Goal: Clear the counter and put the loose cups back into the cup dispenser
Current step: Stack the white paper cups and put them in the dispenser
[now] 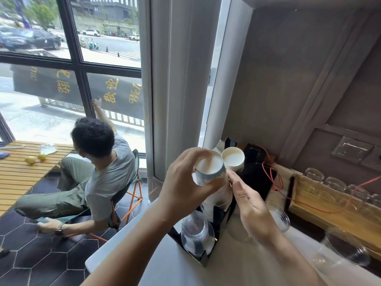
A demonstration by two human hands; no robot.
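Head view. The left hand [181, 182] holds a white paper cup with a blue-grey printed band [209, 169] upside down, base toward the camera, its grip closed around the cup wall; inverted, the cup can likely nest over the tall stack of white paper cups [220, 195] standing in the black open-sided cup dispenser [206, 259]. The top cup of that stack [233, 158] lies just beside the held one. The right hand [253, 207] is flat and open, grasping nothing, its fingertips [232, 175] at the stack's side, apparently steadying it. A stack of clear plastic cups [196, 232] fills the dispenser's nearer compartment. The dispenser sits close to the left edge of the white desk [165, 254]; open room lies above the stack, while clear glass jars [280, 219] and a wooden rack [329, 205] crowd the right.
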